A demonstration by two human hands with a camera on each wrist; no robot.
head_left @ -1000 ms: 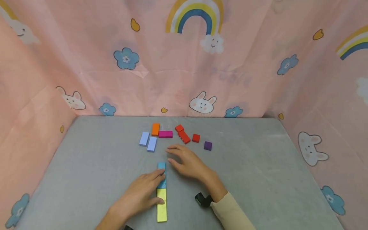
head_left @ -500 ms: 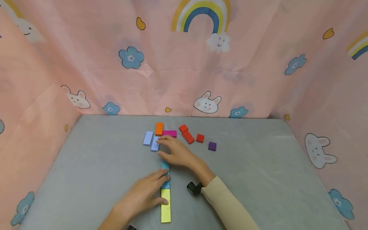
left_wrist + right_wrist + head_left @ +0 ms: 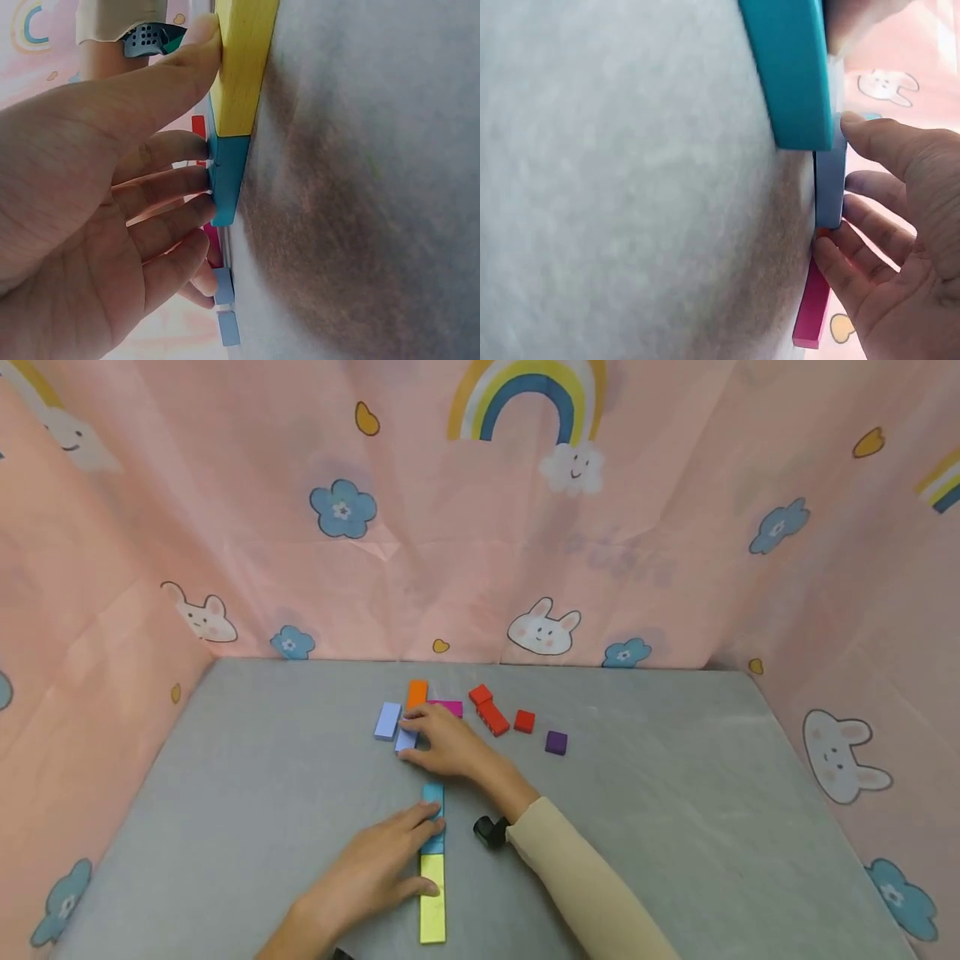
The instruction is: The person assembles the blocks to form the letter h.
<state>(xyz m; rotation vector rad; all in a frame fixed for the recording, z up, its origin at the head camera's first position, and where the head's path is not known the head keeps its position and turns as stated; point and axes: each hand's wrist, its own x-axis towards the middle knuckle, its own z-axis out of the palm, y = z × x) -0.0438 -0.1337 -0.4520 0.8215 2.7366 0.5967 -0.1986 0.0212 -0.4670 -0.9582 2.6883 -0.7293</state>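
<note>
The left grip [image 3: 367, 864] is loose; the right grip [image 3: 447, 746], pinch on lilac block [image 3: 406, 741] unclear, could overreach, bumping magenta block [image 3: 453, 708] at two o'clock.

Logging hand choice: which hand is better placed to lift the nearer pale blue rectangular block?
Likely the right hand: it reaches over that pale blue block, while the left hand touches the turquoise and yellow rectangular blocks.

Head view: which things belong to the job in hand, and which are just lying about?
Seemingly in the job:
blue block, touched by the left hand
yellow block, likewise
lilac block, at the right hand

Apparently just lying about:
other lilac block
orange block
magenta block
red blocks
purple block
</note>
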